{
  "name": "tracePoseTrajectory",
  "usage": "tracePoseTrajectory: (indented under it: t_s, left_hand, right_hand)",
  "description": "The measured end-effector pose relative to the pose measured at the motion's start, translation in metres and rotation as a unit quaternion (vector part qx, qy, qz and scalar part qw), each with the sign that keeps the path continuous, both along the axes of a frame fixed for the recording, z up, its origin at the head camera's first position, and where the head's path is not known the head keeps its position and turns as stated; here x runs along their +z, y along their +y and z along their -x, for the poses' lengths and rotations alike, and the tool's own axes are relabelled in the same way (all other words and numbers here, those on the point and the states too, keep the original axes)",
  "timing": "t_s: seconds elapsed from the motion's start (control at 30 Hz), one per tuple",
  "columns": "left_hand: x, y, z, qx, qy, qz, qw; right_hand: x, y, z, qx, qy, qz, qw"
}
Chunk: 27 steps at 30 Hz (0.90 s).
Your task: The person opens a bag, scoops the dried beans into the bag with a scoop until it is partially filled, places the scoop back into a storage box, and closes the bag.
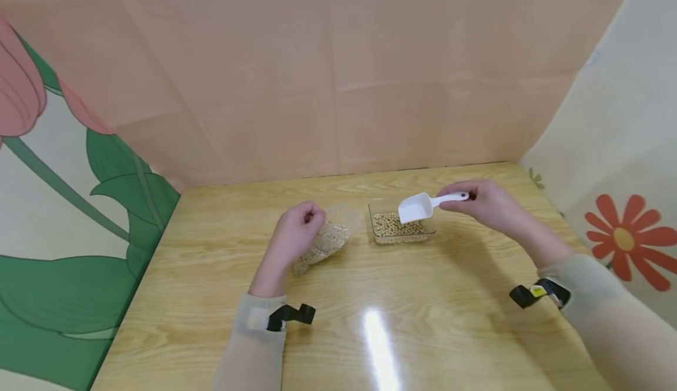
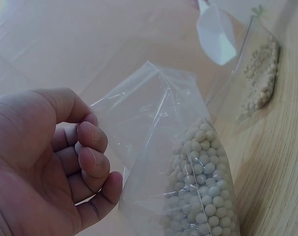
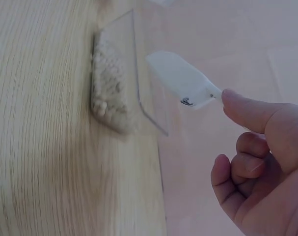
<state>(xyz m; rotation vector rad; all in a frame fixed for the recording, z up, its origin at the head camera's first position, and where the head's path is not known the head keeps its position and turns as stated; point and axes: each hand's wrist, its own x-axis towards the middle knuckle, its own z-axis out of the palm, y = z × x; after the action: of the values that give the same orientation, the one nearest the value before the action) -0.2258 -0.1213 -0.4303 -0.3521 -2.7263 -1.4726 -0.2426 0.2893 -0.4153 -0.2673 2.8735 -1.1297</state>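
My left hand (image 1: 297, 230) pinches the top edge of a clear plastic bag (image 2: 153, 103), its fingers curled. Small round cream-coloured balls (image 2: 203, 182) fill the lower part of the bag, which leans on the table. My right hand (image 1: 483, 203) grips the handle of a white scoop (image 1: 416, 208) between thumb and fingers. The scoop's bowl hangs over a clear rectangular container (image 1: 404, 238) and looks bare inside in the head view. A layer of similar round balls (image 1: 391, 224) covers the container's bottom. The bag stands left of the container.
Everything rests on a light wood-grain table (image 1: 338, 308). A pinkish sheet (image 1: 338, 73) rises behind its far edge. On the left is a wall with painted tulips (image 1: 63, 185), and on the right a wall with a red flower (image 1: 624, 239). Black straps (image 1: 539, 293) circle both wrists.
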Motion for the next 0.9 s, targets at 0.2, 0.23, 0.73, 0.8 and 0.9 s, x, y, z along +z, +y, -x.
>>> tracePoseTrajectory:
  t_s: [0.2, 0.23, 0.73, 0.8, 0.9]
  left_hand:
    - [0.001, 0.0, 0.0, -0.005, 0.004, 0.003, 1.0]
    - [0.001, 0.0, 0.0, -0.005, 0.003, 0.002, 1.0]
    - [0.002, 0.0, -0.001, -0.006, -0.002, 0.003, 1.0]
    - [0.002, 0.001, -0.001, -0.006, -0.002, 0.003, 1.0]
    - [0.002, 0.001, -0.001, -0.005, -0.003, 0.003, 1.0]
  right_hand:
    - [-0.007, 0.01, 0.009, 0.032, 0.007, -0.011, 0.9994]
    - [-0.008, 0.011, 0.01, 0.036, 0.004, -0.01, 0.9993]
    - [-0.009, 0.013, 0.022, 0.069, -0.003, -0.064, 0.9955]
    - [-0.008, 0.011, 0.023, 0.077, -0.002, -0.071, 0.9945]
    - [-0.006, 0.008, 0.024, 0.086, 0.001, -0.084, 0.9927]
